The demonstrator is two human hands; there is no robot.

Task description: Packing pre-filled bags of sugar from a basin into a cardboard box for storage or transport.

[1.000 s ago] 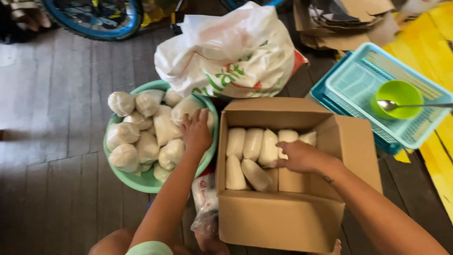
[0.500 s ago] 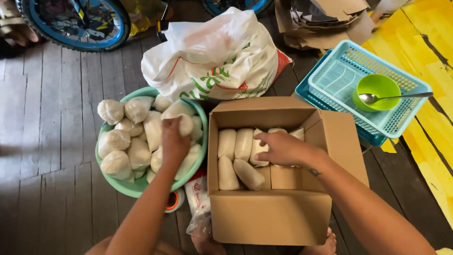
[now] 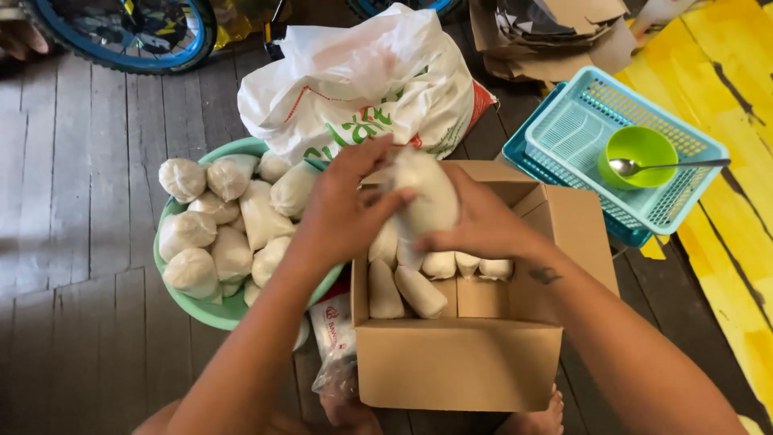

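My left hand (image 3: 342,209) and my right hand (image 3: 475,229) both grip one white filled plastic packet (image 3: 427,193), held upright above the open cardboard box (image 3: 459,362). Several white packets (image 3: 419,290) lie in rows inside the box, under my hands. To the left stands a green basin (image 3: 221,310) heaped with several more white packets (image 3: 229,217). My left forearm crosses the basin's right rim.
A large white printed sack (image 3: 370,80) lies behind the box. Stacked turquoise baskets (image 3: 580,133) at the right hold a green bowl (image 3: 640,153) with a spoon (image 3: 668,166). A bicycle wheel (image 3: 121,36) and flattened cardboard (image 3: 555,36) lie at the back. A small printed bag (image 3: 338,338) rests by the box.
My left hand lifted a packet out of the basin and carried it right, over the box. My right hand rose from the packets in the box and took hold of it too.
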